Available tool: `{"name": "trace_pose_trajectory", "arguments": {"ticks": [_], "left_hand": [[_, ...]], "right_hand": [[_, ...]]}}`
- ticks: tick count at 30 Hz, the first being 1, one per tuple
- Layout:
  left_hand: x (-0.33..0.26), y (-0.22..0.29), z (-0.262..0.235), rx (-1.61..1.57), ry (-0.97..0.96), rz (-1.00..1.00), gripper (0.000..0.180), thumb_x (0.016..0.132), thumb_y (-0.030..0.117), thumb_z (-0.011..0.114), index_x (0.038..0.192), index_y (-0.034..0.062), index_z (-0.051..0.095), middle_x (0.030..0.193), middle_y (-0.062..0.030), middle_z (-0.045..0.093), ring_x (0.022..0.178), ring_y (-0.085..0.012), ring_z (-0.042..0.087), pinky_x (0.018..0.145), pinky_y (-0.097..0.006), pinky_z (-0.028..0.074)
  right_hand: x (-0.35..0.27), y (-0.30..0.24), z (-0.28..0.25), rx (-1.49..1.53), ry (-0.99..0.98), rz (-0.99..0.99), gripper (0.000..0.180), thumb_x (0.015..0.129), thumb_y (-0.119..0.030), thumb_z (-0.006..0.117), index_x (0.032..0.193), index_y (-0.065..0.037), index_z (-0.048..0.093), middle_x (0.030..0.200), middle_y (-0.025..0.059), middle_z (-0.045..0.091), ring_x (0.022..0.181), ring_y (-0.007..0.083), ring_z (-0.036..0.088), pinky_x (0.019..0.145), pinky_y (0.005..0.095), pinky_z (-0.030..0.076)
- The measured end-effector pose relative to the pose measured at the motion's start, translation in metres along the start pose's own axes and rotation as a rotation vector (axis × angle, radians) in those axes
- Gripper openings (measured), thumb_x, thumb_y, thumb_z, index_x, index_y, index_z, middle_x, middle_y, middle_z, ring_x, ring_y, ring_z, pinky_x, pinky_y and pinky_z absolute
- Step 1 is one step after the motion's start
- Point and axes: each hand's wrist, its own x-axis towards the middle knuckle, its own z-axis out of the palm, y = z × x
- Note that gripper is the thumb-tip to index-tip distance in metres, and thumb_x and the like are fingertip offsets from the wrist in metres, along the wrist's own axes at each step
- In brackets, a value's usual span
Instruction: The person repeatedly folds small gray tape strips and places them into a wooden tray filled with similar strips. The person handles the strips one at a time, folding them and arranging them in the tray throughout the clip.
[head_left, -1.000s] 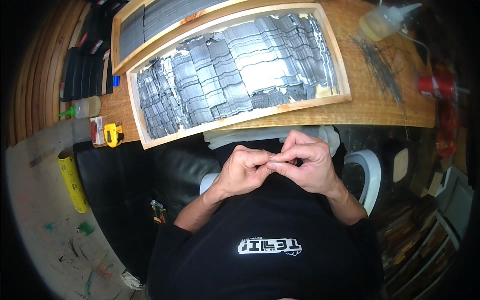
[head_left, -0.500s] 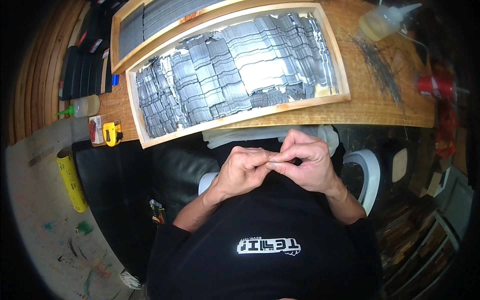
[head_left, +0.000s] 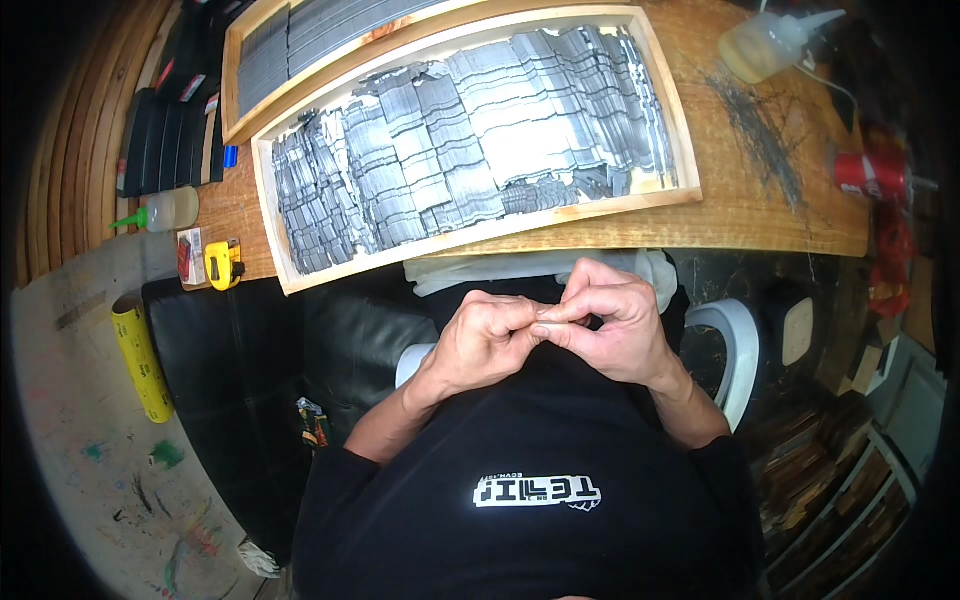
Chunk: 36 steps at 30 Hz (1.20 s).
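My left hand (head_left: pixel 490 340) and my right hand (head_left: pixel 615 325) meet in front of my chest, just short of the table's near edge. Both are closed in a pinch, thumbs and forefingers pressed tip to tip. Whatever lies between the fingertips is too small and too covered to name. Beyond them, a shallow wooden tray (head_left: pixel 470 232) rests at a slant on the table. Thin grey strips (head_left: pixel 400 150), some shiny, fill it in uneven rows packed side by side.
Behind stands a second wooden tray (head_left: pixel 228 95) of grey strips. The table also carries a glue bottle (head_left: pixel 760 48), thin dark scraps (head_left: pixel 755 130), a red can (head_left: pixel 870 175), a green-tipped bottle (head_left: pixel 172 211) and a yellow tool (head_left: pixel 224 267). A yellow roll (head_left: pixel 142 360) lies at left.
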Motion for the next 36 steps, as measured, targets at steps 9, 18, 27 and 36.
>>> {"name": "trace_pose_trajectory", "arguments": {"ticks": [9,18,27,36], "left_hand": [[0.001,0.004,0.007,-0.001,0.016,-0.093,0.009,0.094,0.006,0.077,0.1,-0.0011,0.077,0.082,-0.0183,0.075,0.067,-0.0258,0.074,0.061,-0.031,0.054],[0.003,0.001,0.016,-0.563,0.324,-0.251,0.019,0.102,0.014,0.073,0.11,-0.0036,0.074,0.098,-0.0127,0.08,0.09,-0.0162,0.076,0.073,-0.026,0.06],[-0.009,-0.017,0.034,-0.534,0.225,-0.1,0.065,0.113,0.046,0.041,0.127,-0.0131,0.064,0.117,-0.025,0.074,0.106,-0.0305,0.075,0.096,-0.041,0.06],[0.0,-0.014,0.056,-0.576,0.305,-0.123,0.02,0.098,-0.002,0.072,0.117,-0.0082,0.07,0.105,-0.0162,0.079,0.102,-0.0192,0.076,0.089,-0.031,0.062]], "right_hand": [[-0.007,0.002,0.005,-0.187,0.188,-0.089,0.014,0.089,-0.009,0.085,0.097,0.001,0.079,0.084,0.007,0.065,0.074,0.0133,0.062,0.063,0.0266,0.049],[-0.044,0.012,-0.007,0.098,-0.058,0.491,0.027,0.092,-0.003,0.08,0.105,-0.001,0.057,0.093,0.0074,0.073,0.086,0.0094,0.07,0.073,0.0247,0.057],[-0.065,0.042,0.003,-0.018,0.117,0.371,0.021,0.096,-0.002,0.075,0.105,0.001,0.056,0.09,0.014,0.075,0.086,0.021,0.078,0.072,0.0301,0.058],[-0.089,0.056,-0.008,0.037,0.129,0.351,0.026,0.093,0.002,0.076,0.107,0.001,0.055,0.092,0.0149,0.077,0.089,0.0182,0.077,0.075,0.03,0.06]]}}
